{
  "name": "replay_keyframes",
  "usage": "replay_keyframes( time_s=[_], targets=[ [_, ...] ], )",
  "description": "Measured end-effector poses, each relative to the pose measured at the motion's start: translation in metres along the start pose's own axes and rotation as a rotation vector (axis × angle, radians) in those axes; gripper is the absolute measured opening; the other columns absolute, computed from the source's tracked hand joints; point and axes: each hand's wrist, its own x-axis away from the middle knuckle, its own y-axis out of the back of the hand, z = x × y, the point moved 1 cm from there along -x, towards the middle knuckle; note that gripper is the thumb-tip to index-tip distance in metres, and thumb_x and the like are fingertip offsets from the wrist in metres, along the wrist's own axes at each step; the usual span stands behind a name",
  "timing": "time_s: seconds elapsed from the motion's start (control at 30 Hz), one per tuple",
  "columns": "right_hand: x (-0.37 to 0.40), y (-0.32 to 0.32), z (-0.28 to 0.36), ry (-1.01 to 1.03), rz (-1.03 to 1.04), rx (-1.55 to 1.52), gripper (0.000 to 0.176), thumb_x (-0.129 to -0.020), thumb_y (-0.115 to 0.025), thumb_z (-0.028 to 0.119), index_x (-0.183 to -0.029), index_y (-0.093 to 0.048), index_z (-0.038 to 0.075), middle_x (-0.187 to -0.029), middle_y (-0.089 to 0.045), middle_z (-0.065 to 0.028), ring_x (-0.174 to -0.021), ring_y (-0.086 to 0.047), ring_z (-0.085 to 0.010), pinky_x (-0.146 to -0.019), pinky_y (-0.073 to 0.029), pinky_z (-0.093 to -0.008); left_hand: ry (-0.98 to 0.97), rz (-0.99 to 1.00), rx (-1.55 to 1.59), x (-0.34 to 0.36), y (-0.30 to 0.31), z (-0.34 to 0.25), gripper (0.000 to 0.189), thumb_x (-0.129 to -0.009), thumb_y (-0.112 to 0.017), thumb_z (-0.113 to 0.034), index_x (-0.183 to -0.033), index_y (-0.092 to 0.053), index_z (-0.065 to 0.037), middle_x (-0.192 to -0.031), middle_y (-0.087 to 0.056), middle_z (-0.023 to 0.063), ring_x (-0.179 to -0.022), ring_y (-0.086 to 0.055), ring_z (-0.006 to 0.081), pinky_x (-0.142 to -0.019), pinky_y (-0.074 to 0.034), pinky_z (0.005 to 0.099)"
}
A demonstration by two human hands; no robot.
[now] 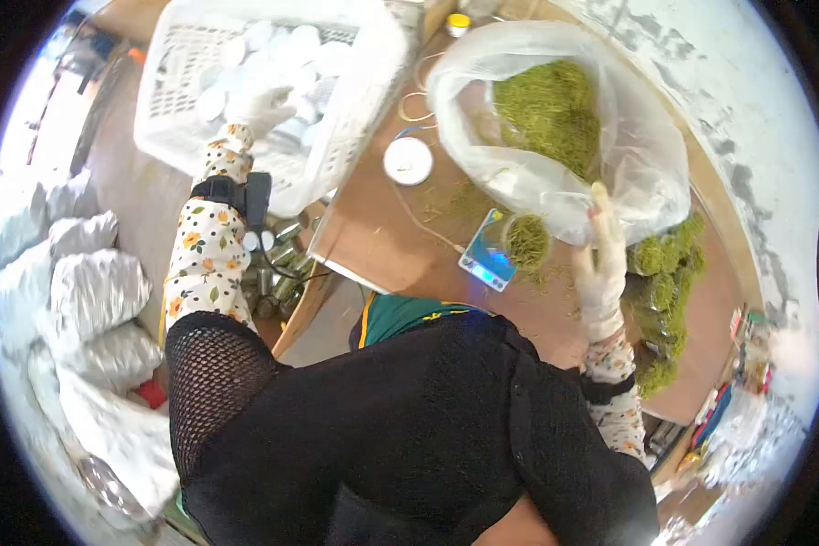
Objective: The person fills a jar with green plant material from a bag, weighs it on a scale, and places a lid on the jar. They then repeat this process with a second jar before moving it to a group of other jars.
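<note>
My left hand (pixel 266 107), in a pale glove, reaches into a white plastic basket (pixel 168 127) among many round white lids (pixel 287 55). Whether its fingers hold a lid is too washed out to tell. On the right, my right hand (pixel 602 264), gloved too, has its fingers stretched out and holds nothing. It is beside a clear plastic bag (pixel 646 182) with dry green plant material (pixel 551 109) inside. A container filled with the same material (pixel 527 238) rests on a small digital scale (pixel 486 264). One white round lid (pixel 408 161) lies on the brown table (pixel 364 223).
Several filled containers (pixel 669 291) line the table's right side. A yellow-capped jar (pixel 459 24) stands at the back. Below the basket are several glass jars (pixel 282 273). Silvery packages (pixel 96 291) are piled at the far left. A cable (pixel 428 227) runs to the scale.
</note>
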Motion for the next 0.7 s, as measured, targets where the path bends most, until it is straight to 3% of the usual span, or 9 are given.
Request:
replay_keyframes(
  time_s=[0.07,0.13,0.33,0.37,0.43,0.47,0.53,0.63,0.7],
  targets=[
    [-0.017,0.009,-0.028,-0.145,-0.025,-0.064,0.045,-0.083,-0.057,-0.002,-0.128,-0.056,0.003,-0.139,-0.048,-0.0223,-0.128,-0.047,-0.0355,-0.108,-0.035,-0.0407,-0.151,0.282,-0.015,-0.013,-0.022,0.003,0.061,-0.081,-0.066,-0.031,-0.134,-0.052,-0.005,-0.128,-0.059,0.0194,-0.120,-0.055,0.0273,-0.101,-0.043,0.0375],
    [-0.037,0.016,-0.072,-0.303,-0.043,-0.132,0.045,-0.085,-0.055,-0.001,-0.130,-0.053,-0.001,-0.139,-0.049,-0.0210,-0.129,-0.048,-0.0308,-0.108,-0.035,-0.0373,-0.386,0.041,-0.158,-0.012,-0.057,0.021,0.042,-0.082,-0.064,-0.026,-0.118,-0.064,-0.003,-0.115,-0.065,0.0202,-0.111,-0.061,0.0325,-0.094,-0.048,0.0404],
    [-0.109,-0.018,-0.167,-0.524,0.248,0.003,0.053,-0.086,-0.058,0.020,-0.132,-0.048,-0.004,-0.128,-0.056,-0.0217,-0.120,-0.054,-0.0307,-0.103,-0.040,-0.0346,0.004,0.456,-0.491,-0.013,-0.047,-0.053,0.033,-0.082,-0.064,-0.025,-0.107,-0.069,-0.004,-0.106,-0.068,0.0188,-0.101,-0.065,0.0346,-0.085,-0.052,0.0416],
    [-0.136,-0.019,-0.145,-0.595,0.310,0.033,0.058,-0.084,-0.060,0.025,-0.132,-0.048,-0.004,-0.122,-0.060,-0.0222,-0.115,-0.056,-0.0332,-0.100,-0.041,-0.0354,0.086,0.521,-0.551,-0.010,-0.047,-0.056,0.032,-0.082,-0.064,-0.025,-0.106,-0.069,-0.004,-0.104,-0.069,0.0185,-0.099,-0.066,0.0349,-0.084,-0.053,0.0418],
    [-0.145,-0.052,-0.228,-0.611,0.372,0.000,0.056,-0.083,-0.061,0.024,-0.131,-0.050,-0.004,-0.119,-0.062,-0.0198,-0.111,-0.058,-0.0326,-0.099,-0.042,-0.0350,0.099,0.496,-0.517,-0.010,-0.050,-0.051,0.027,-0.084,-0.061,-0.024,-0.101,-0.071,-0.006,-0.101,-0.070,0.0173,-0.094,-0.068,0.0335,-0.079,-0.054,0.0425],
    [-0.155,-0.055,-0.235,-0.729,0.388,-0.102,0.059,-0.084,-0.062,0.026,-0.133,-0.048,-0.003,-0.122,-0.060,-0.0197,-0.114,-0.057,-0.0320,-0.100,-0.041,-0.0347,0.246,0.494,-0.390,-0.009,-0.045,-0.060,0.028,-0.086,-0.059,-0.024,-0.102,-0.070,-0.006,-0.101,-0.070,0.0178,-0.095,-0.068,0.0326,-0.079,-0.054,0.0427],
    [-0.177,-0.061,-0.240,-0.948,0.416,-0.315,0.064,-0.085,-0.063,0.029,-0.137,-0.044,-0.003,-0.130,-0.056,-0.0195,-0.120,-0.053,-0.0308,-0.103,-0.038,-0.0342,0.247,0.399,-0.176,-0.014,-0.079,0.000,0.029,-0.086,-0.058,-0.026,-0.104,-0.070,-0.006,-0.100,-0.070,0.0180,-0.095,-0.068,0.0320,-0.079,-0.054,0.0428],
    [-0.195,-0.085,-0.263,-0.903,0.316,-0.479,0.077,-0.087,-0.065,0.036,-0.145,-0.033,-0.002,-0.143,-0.043,-0.0203,-0.131,-0.042,-0.0293,-0.109,-0.031,-0.0338,0.137,0.467,-0.324,-0.006,-0.056,-0.031,0.034,-0.088,-0.056,-0.030,-0.110,-0.066,-0.007,-0.099,-0.069,0.0188,-0.096,-0.067,0.0335,-0.081,-0.053,0.0433],
    [-0.208,-0.084,-0.261,-0.831,0.369,-0.317,0.092,-0.084,-0.067,0.045,-0.149,-0.022,-0.002,-0.149,-0.033,-0.0216,-0.137,-0.033,-0.0293,-0.113,-0.025,-0.0348,0.066,0.460,-0.334,0.004,-0.043,-0.045,0.037,-0.089,-0.054,-0.033,-0.112,-0.065,-0.006,-0.099,-0.069,0.0199,-0.097,-0.066,0.0348,-0.082,-0.052,0.0438]
  ],
)
